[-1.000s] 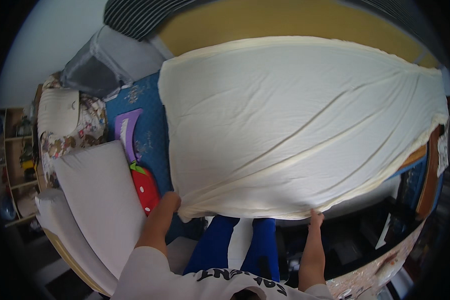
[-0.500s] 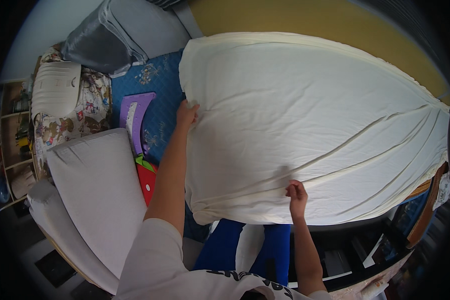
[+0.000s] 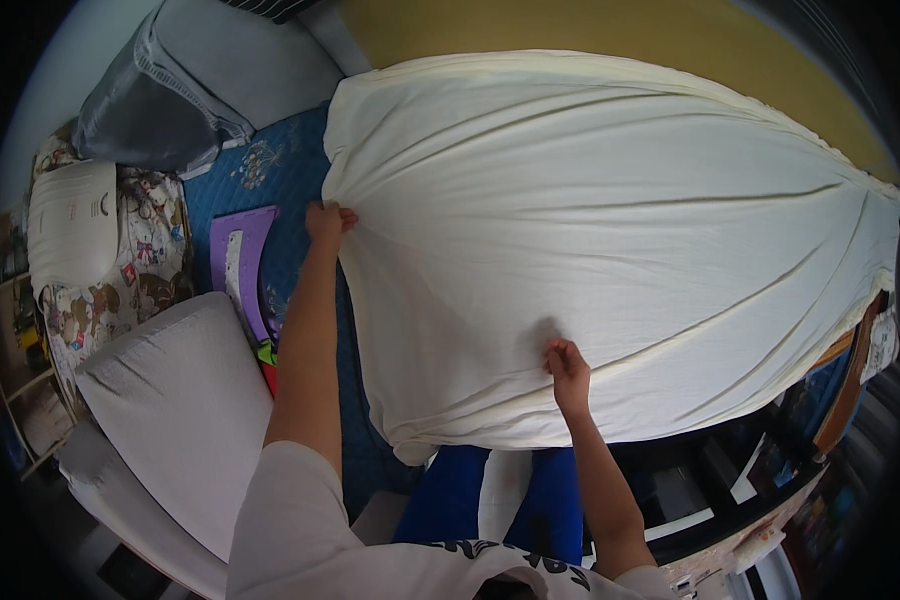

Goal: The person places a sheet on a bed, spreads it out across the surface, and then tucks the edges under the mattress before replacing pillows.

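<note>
Blue mat (image 3: 295, 150) at left, sheet (image 3: 610, 260) overlapping it and spread toward the right. I see the left hand (image 3: 327, 221) pinching the sheet's left edge; right hand (image 3: 568, 370) curled above it, whether closed I cannot tell. Risk, I judge: one-sided pull could skew the sheet, deepening creases.

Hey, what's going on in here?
Someone is handling a big cream sheet with bare hands. The left hand grips its left edge, with creases fanning out from there. The right hand is over the sheet, fingers curled. To the left, a purple curved thing lies on blue bedding.
</note>
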Motion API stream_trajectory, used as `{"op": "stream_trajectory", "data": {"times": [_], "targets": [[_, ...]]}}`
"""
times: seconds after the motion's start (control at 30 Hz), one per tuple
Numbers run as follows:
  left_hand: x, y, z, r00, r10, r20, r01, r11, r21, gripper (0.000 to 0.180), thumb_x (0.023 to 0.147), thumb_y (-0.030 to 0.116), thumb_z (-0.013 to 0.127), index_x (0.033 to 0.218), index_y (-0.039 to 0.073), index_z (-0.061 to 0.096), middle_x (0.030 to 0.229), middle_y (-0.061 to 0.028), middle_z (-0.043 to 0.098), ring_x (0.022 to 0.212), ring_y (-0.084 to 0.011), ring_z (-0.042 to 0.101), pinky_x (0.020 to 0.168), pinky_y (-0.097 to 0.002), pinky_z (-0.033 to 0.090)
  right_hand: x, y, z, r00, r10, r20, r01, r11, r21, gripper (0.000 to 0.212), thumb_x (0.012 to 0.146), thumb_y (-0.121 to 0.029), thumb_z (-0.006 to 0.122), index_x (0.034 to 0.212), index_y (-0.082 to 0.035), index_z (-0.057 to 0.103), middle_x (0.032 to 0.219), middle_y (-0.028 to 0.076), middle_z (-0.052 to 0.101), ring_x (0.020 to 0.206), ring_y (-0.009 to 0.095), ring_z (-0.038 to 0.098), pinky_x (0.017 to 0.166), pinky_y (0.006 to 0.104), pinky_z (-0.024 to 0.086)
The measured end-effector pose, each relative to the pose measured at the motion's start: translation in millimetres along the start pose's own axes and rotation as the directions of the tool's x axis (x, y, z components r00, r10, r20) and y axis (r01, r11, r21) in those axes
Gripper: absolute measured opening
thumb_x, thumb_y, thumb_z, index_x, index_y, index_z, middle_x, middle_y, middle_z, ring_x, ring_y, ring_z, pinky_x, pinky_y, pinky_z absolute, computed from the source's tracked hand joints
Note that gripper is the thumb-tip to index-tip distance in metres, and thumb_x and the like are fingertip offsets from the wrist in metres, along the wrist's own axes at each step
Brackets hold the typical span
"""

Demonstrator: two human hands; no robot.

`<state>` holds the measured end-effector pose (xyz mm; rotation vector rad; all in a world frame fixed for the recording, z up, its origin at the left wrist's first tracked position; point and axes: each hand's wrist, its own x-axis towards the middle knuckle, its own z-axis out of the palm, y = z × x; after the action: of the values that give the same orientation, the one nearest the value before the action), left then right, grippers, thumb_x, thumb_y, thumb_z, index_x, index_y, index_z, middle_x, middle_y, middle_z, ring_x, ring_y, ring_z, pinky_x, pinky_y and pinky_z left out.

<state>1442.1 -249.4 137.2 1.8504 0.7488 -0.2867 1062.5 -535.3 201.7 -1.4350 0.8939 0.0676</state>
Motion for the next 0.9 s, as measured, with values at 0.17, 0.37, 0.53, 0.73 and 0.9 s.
{"op": "stream_trajectory", "data": {"times": [0.17, 0.37, 0.53, 0.73, 0.9], "targets": [[-101, 1, 13, 0.488, 0.811, 0.324, -0.843, 0.342, 0.415, 0.055, 0.078, 0.011, 0.06, 0.126, -0.001, 0.037, 0.133, -0.0196, 0.033, 0.124, -0.0329, 0.031, 0.102, -0.0458, 0.024, 15, -34, -20, 0.908, -0.375, -0.187, 0.261, 0.857, -0.445, 0.038, 0.08, 0.003, 0.05, 0.116, -0.008, 0.05, 0.121, 0.012, 0.047, 0.104, 0.024, 0.049, 0.079, 0.0295, 0.043], [-207, -36, 25, 0.279, 0.294, 0.914, -0.954, -0.028, 0.3, 0.062, 0.078, 0.027, 0.061, 0.131, 0.008, 0.036, 0.14, -0.0177, 0.024, 0.131, -0.0365, 0.018, 0.103, -0.0538, 0.017, 28, -20, -64, 0.857, -0.466, -0.22, 0.195, 0.69, -0.697, 0.061, 0.072, -0.006, 0.06, 0.129, -0.015, 0.041, 0.138, 0.014, 0.03, 0.125, 0.036, 0.03, 0.097, 0.0468, 0.031], [-128, -78, -6, 0.619, 0.498, 0.608, -0.745, 0.127, 0.655, 0.068, 0.081, 0.031, 0.058, 0.137, 0.01, 0.025, 0.142, -0.0201, 0.017, 0.129, -0.0442, 0.017, 0.1, -0.0557, 0.022, 17, -24, -89, 0.97, -0.228, 0.08, 0.198, 0.56, -0.805, 0.066, 0.071, -0.016, 0.065, 0.13, -0.027, 0.039, 0.144, 0.009, 0.019, 0.132, 0.032, 0.018, 0.102, 0.0525, 0.022], [-189, -65, -15, 0.495, 0.248, 0.833, -0.851, -0.054, 0.522, 0.07, 0.083, 0.026, 0.057, 0.139, 0.01, 0.018, 0.143, -0.0218, 0.012, 0.13, -0.0419, 0.017, 0.104, -0.0461, 0.023, -39, 40, -161, 0.926, -0.185, -0.328, -0.148, 0.622, -0.769, 0.068, 0.073, -0.012, 0.058, 0.135, -0.023, 0.031, 0.143, 0.009, 0.024, 0.129, 0.032, 0.025, 0.098, 0.053, 0.026], [-264, -81, -64, 0.684, 0.136, 0.716, -0.699, 0.403, 0.591, 0.068, 0.083, 0.024, 0.055, 0.138, 0.006, 0.019, 0.141, -0.0229, 0.02, 0.131, -0.0343, 0.02, 0.106, -0.0375, 0.021, -132, 55, -206, 0.954, -0.139, -0.265, -0.091, 0.708, -0.7, 0.065, 0.074, -0.016, 0.062, 0.133, -0.014, 0.033, 0.137, 0.011, 0.034, 0.124, 0.031, 0.034, 0.098, 0.0475, 0.031]]}}
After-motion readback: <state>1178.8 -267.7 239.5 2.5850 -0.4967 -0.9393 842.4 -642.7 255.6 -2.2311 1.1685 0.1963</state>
